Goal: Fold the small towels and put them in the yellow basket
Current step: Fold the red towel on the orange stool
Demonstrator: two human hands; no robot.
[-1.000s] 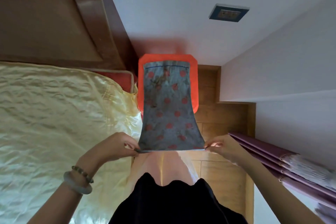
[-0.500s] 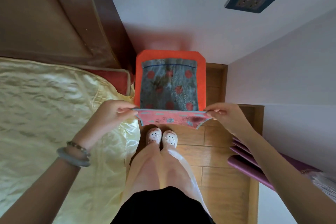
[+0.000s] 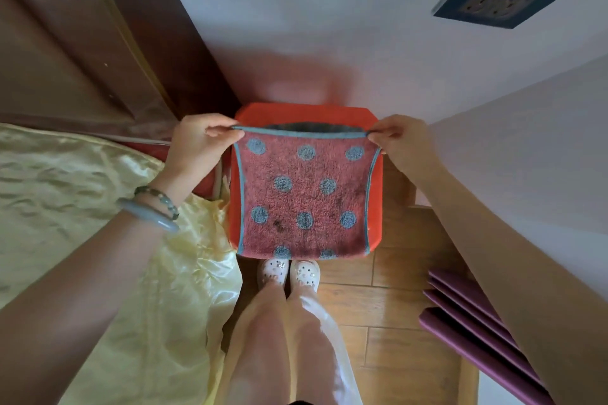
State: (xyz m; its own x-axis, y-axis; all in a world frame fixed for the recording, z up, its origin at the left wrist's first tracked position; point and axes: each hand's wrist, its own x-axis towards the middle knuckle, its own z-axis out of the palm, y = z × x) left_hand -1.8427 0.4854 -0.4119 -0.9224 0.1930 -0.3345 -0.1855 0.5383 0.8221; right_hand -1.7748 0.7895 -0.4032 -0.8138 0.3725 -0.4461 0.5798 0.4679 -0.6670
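The grip of the left hand [image 3: 197,145] is pinching the far left corner of the small towel [image 3: 304,197] between thumb and fingers. The grip of the right hand [image 3: 403,141] is pinching the far right corner in the same way. The towel is lying doubled, and a small gap between its two upper edges is showing the grey inner side. Its outer face is showing red terry with blue-grey dots, a blue-grey border and some dark stains. It is covering the seat of the orange-red stool [image 3: 296,113], which is standing on the wooden floor [image 3: 388,302] beside the bed [image 3: 82,200] with a yellow cover.
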